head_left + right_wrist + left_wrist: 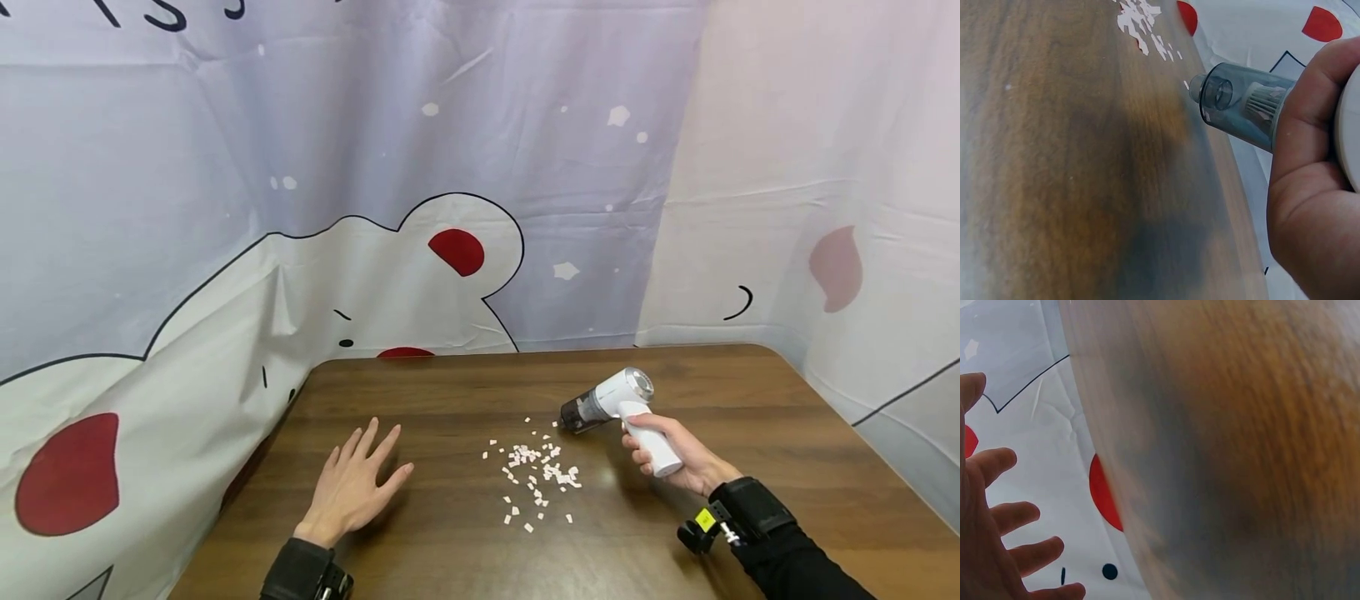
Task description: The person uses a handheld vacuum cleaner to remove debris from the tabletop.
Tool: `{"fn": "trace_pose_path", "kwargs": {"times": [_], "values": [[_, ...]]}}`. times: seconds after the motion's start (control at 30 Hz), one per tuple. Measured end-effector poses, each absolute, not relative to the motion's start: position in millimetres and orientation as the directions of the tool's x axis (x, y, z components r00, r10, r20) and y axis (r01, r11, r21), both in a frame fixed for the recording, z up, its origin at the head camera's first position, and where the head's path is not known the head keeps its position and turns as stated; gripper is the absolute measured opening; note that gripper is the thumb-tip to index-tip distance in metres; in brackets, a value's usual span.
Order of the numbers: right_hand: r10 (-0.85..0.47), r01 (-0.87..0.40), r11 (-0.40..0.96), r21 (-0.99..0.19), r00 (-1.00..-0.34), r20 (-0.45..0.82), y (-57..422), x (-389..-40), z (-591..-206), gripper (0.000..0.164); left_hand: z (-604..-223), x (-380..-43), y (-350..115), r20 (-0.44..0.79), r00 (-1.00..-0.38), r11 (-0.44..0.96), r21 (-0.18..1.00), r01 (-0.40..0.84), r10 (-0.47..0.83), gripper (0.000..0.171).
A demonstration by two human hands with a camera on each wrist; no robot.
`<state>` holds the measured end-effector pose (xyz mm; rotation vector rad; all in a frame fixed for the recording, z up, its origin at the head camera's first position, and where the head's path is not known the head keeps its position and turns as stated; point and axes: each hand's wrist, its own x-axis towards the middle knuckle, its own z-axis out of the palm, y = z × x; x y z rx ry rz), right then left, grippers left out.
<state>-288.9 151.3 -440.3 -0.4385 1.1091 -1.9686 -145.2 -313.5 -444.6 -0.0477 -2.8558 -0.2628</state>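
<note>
My right hand (681,456) grips the handle of a white handheld vacuum cleaner (624,390). Its smoky clear dust cup (1244,103) points left and down, with the nozzle close over the table at the far right edge of a scatter of small white paper bits (542,467). A pleated filter shows inside the cup in the right wrist view. To the left of the bits, my left hand (356,483) is held palm down over the table with its fingers spread and nothing in it. Those spread fingers (1015,517) also show in the left wrist view.
The brown wooden table (420,550) has its far edge against a hanging printed cloth (360,283), which also runs along the left and right sides. Black bands with small devices sit on both wrists, the right wrist device (701,533) hanging low near the tabletop.
</note>
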Motion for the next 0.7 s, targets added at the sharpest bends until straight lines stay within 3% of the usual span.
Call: {"fn": "trace_pose_path", "kwargs": {"times": [0.7], "values": [[-0.806, 0.492, -0.28, -0.824, -0.587, -0.076, 126.5, -303.2, -438.6, 0.014, -450.6, -144.8, -320.7, 0.31, -0.951, 0.983, 0.177, 0.051, -0.007, 0.069]]}}
